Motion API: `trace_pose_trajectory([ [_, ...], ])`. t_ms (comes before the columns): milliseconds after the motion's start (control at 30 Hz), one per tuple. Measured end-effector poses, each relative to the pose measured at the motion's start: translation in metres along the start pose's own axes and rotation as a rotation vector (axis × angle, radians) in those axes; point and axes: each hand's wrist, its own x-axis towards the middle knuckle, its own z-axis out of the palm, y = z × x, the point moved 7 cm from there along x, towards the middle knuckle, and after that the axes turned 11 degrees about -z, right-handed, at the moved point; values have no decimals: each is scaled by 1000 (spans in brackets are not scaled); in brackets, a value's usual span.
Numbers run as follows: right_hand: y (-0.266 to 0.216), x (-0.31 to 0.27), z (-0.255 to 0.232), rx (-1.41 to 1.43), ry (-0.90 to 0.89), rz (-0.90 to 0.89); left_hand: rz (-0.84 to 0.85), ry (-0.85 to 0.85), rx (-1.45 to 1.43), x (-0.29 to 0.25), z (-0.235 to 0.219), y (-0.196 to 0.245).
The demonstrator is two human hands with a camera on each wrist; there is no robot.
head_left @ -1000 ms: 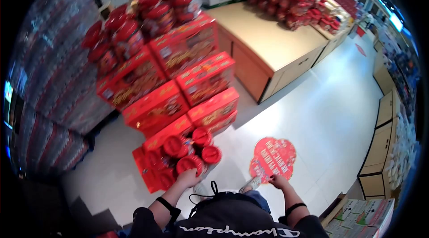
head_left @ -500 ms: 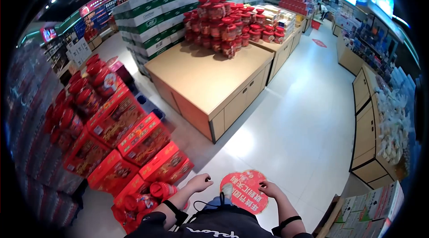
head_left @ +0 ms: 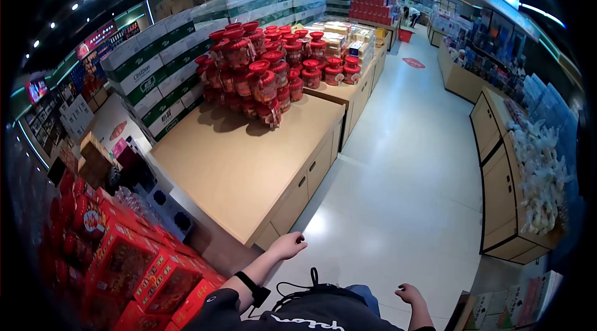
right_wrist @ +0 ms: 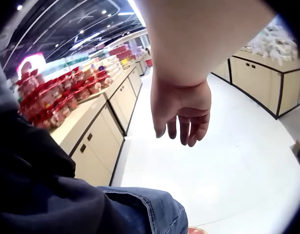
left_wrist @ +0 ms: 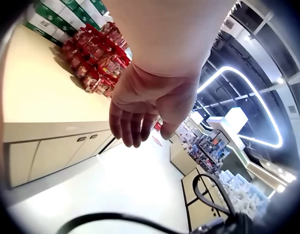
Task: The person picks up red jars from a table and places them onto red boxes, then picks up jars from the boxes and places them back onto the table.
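Note:
My left hand (head_left: 288, 246) hangs over the floor near the front corner of the wooden counter (head_left: 236, 163), touching nothing. In the left wrist view its palm and loosely bent fingers show with nothing in them (left_wrist: 150, 105). My right hand (head_left: 408, 294) is low at my right side, and the right wrist view has its fingers hanging down above the pale floor, holding nothing (right_wrist: 181, 109). Red-lidded jars (head_left: 261, 82) stand piled on the far part of the counter.
Red boxes (head_left: 155, 281) with red jars are stacked at the lower left. White and green cartons (head_left: 149, 76) form a wall behind the counter. Cabinets (head_left: 500, 188) line the right side, and a pale aisle floor (head_left: 404, 144) runs between. More cartons (head_left: 516, 300) are at the lower right.
The view has swung up and forward. My left hand has come away from the red jar lid it touched a second ago; the counter is nearer and the red boxes have slid to the lower left.

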Motion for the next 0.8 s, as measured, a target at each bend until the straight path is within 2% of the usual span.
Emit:
trace_pose_trajectory([
  [167,2,125,-61,141,-58,-6,40,20,-10,113,-45,58],
  [300,-44,253,-164,-58,-40,-137,4,118,-70,213,-78,80],
  [367,-93,326,-222,-146,-48,-207,-65,158,-134,251,-110,93],
  [400,-136,351,-258,-157,-46,-238,-45,187,-102,267,-129,106],
  [500,-267,438,-353,-162,25,-479,-36,377,-54,295,-208,146],
  [567,-374,468,-407,-256,58,-605,-69,457,-90,310,-264,156],
  [733,-609,538,-476,-229,94,-982,-46,684,-204,364,-390,140],
  [767,-635,546,-475,-224,93,-1040,-15,729,-222,382,-408,130],
  [800,-655,559,-472,-242,88,-1064,-25,782,-289,379,-432,146],
])
